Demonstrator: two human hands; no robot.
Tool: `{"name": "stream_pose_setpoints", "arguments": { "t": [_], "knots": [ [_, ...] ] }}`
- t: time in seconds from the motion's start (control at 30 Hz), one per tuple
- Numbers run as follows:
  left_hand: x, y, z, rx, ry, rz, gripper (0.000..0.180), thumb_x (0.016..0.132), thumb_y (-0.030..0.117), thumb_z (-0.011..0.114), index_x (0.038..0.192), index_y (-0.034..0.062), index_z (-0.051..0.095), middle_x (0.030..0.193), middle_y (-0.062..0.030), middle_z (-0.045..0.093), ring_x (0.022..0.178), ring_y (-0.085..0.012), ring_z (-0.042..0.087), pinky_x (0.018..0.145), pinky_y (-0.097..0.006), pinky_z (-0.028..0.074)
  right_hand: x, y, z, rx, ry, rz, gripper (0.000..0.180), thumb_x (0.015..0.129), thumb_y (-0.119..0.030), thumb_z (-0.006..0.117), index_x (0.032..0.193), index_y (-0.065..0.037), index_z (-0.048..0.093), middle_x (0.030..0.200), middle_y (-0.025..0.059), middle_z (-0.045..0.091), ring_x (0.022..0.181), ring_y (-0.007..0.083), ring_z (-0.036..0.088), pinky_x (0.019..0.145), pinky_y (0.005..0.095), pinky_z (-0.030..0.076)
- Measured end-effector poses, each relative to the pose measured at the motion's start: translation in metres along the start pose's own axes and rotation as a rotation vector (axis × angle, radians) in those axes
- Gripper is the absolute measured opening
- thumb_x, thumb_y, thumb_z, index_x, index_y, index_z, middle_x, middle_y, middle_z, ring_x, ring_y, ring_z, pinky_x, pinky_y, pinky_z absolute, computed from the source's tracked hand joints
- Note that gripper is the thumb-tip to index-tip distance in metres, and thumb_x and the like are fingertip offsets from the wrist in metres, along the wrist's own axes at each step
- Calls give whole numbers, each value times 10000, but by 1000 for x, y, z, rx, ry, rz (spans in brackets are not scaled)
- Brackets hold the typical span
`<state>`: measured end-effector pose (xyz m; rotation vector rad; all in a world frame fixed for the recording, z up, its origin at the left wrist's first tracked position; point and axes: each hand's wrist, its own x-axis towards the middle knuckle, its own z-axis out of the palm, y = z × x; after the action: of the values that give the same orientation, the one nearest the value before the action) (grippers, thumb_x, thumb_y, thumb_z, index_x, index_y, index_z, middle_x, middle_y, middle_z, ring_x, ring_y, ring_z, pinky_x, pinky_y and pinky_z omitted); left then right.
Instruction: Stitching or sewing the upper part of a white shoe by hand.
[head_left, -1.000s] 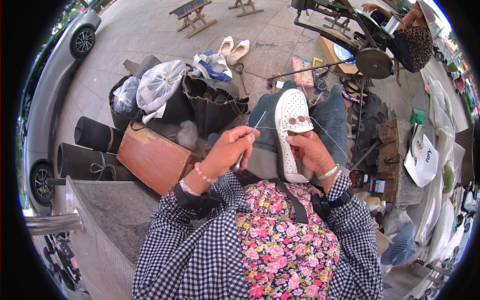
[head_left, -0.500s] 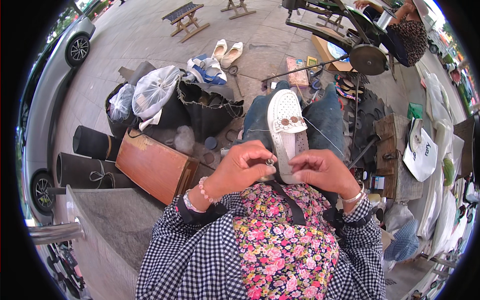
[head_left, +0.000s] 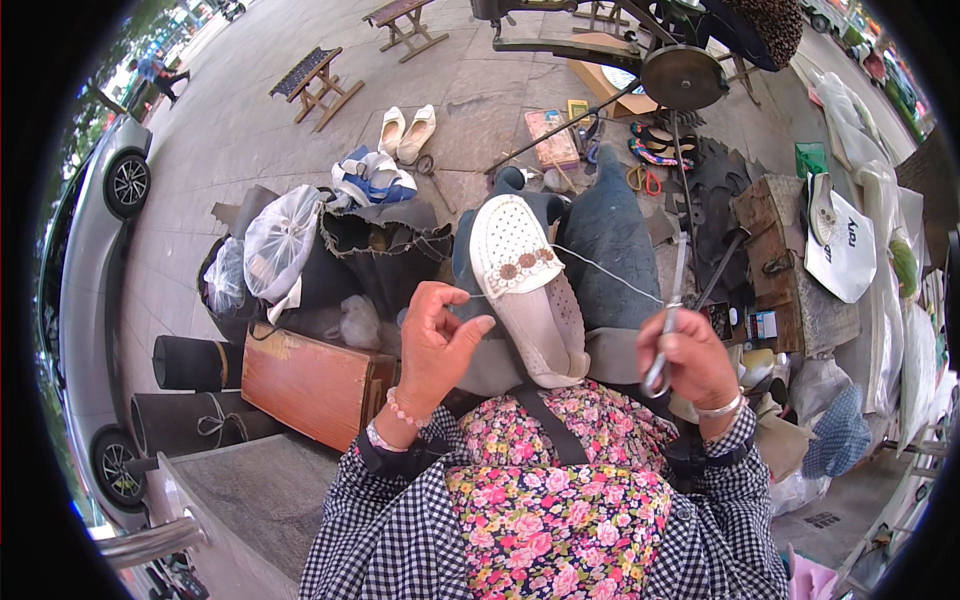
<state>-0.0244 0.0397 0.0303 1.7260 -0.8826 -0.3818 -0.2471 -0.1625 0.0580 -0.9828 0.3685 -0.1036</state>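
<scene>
Lapward, white perforated shoe [head_left: 527,290]; left hand [head_left: 437,345] pinches thread [head_left: 600,266], right hand [head_left: 690,362] grips scissors [head_left: 668,325].

White perforated shoe [head_left: 527,290] lies on the lap, thread [head_left: 610,272] apparently taut from it.

White shopping bag [head_left: 848,255] w/ dark print lies far right on a wooden crate [head_left: 775,250]. Small blue-and-white box [head_left: 762,325] just below it. Flat pink packet [head_left: 553,140] on pavement, top centre.

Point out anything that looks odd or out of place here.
Nothing stands out. The white shoe lies on the lap, the left hand pinches a thread, and the right hand holds scissors.
</scene>
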Motion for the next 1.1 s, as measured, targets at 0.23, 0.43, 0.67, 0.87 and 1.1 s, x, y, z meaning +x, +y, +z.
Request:
{"name": "stream_pose_setpoints", "arguments": {
  "t": [0.23,0.43,0.67,0.87,1.1],
  "knots": [
    [4,-24,17,-82,40,-190,305,716,-20,673,898,54,439,750,-16,545,612,-49,522,481,-176,428,-9,18,-69,215,479,-471,293,908,-293,504,868,-8,557,619,65,534,519,147,500,495,298,405],
    [10,-12,6,-32,-1,-414,324,675,-9,723,826,67,447,708,26,531,603,-15,483,520,-159,387,9,56,-159,178,819,-363,307,904,-325,510,858,-28,574,658,46,561,537,123,520,476,246,413],
    [5,-19,1,48,40,-380,302,688,9,659,900,57,449,732,-18,532,487,-47,461,409,-169,365,70,106,-222,284,919,84,195,880,-170,518,1035,-52,514,831,76,594,629,163,573,575,306,481],
    [6,-6,-5,225,70,-391,423,647,31,705,1031,-17,534,949,-68,594,830,-136,578,765,-274,458,153,186,-268,249,1026,422,219,816,-25,501,1030,-68,490,783,71,587,603,153,557,526,304,459],
    [-9,-19,-33,290,41,-489,477,650,33,666,1092,-42,505,1110,-126,556,988,-169,550,879,-304,420,208,244,-347,-6,995,270,301,735,45,547,1020,-26,479,781,75,559,620,184,558,526,291,470]
  ]
}}
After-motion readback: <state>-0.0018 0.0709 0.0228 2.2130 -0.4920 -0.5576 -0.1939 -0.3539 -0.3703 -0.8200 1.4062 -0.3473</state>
